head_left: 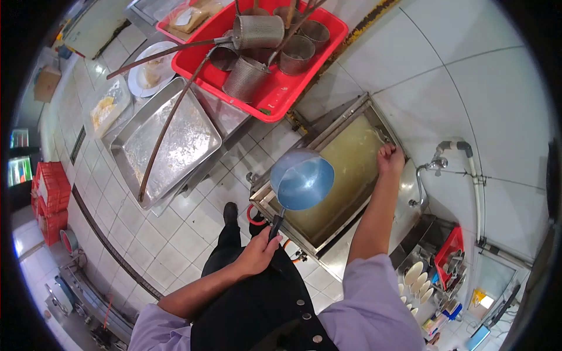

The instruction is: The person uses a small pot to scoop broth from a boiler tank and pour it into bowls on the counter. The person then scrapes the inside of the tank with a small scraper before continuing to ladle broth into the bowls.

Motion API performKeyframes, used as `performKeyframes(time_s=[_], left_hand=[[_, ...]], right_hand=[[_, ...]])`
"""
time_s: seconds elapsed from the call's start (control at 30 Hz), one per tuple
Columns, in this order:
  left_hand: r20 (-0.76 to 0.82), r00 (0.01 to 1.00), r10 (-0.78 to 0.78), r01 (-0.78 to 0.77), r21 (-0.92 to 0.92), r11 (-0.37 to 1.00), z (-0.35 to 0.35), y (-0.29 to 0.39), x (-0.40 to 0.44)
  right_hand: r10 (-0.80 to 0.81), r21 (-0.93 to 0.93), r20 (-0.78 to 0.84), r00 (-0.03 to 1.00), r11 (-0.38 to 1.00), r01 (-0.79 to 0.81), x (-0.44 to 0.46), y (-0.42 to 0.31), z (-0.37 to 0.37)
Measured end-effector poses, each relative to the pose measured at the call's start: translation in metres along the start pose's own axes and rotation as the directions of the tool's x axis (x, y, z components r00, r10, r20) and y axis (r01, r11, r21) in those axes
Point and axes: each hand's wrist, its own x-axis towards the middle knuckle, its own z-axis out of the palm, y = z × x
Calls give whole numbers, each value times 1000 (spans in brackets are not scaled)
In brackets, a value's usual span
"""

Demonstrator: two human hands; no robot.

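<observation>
My left hand (260, 254) is closed round the black handle of a deep, round metal ladle (304, 184), which looks bluish in this light. Its bowl hangs over the near left part of a rectangular steel vat (338, 238) holding cloudy yellowish liquid (345, 167). On the far right rim of the vat is my right hand (390, 159), fingers curled. Beside those fingers a small pale piece shows at the vat's corner, but what they grip is hidden.
A red tub (278, 111) with several long-handled strainer baskets (257, 32) stands at the upper left. A shallow metal tray (181, 128) lies beside it, with a strainer handle across it. At right, a tap (436, 164) is fixed to the tiled wall.
</observation>
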Motion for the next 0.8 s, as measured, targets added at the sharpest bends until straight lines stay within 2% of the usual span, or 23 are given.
performKeyframes(time_s=[0.07, 0.13, 0.2, 0.27, 0.33, 0.43, 0.57, 0.63, 0.67, 0.73, 0.77, 0.8], left_hand=[[4, 1000, -7, 7, 9, 1000, 0, 4, -6], [13, 999, -38, 37, 2, 999, -1, 3, -5], [32, 997, -67, 67, -14, 998, 3, 0, -10], [19, 1000, -13, 12, 51, 999, 1, -1, -5], [28, 998, -52, 51, 35, 998, 4, -4, -7], [58, 997, -58, 56, 36, 998, 4, -6, -5], [63, 997, -44, 41, 54, 998, 4, 9, -9], [59, 996, -61, 58, 42, 997, 5, 4, -13], [60, 997, -49, 47, 34, 998, 6, 3, -11], [78, 996, -39, 36, 42, 998, 6, 2, -9], [84, 996, -40, 36, 48, 998, 6, 2, -9], [83, 996, -35, 31, 47, 998, 6, 5, -9]], right_hand=[[23, 38, -13, 1000, 999, -23, -4, 5, -7], [-32, 11, 41, 999, 999, 32, 0, 6, -13], [-44, -22, 24, 999, 999, 44, -3, 3, -15], [-54, -49, 41, 998, 997, 56, -7, -1, 7], [-46, 55, 121, 992, 998, 40, -28, -4, 4], [11, 75, 61, 998, 997, -15, 9, -5, -11], [27, 25, 90, 996, 999, -29, 3, -2, -9], [-9, 143, 148, 989, 990, -13, -41, 0, -10], [-17, 146, 142, 990, 989, -4, -49, 0, -14], [170, 309, 114, 979, 930, -198, -54, -3, -16], [166, 307, 118, 979, 932, -195, -50, -5, -26], [215, 298, 240, 947, 912, -282, -40, -6, -41]])
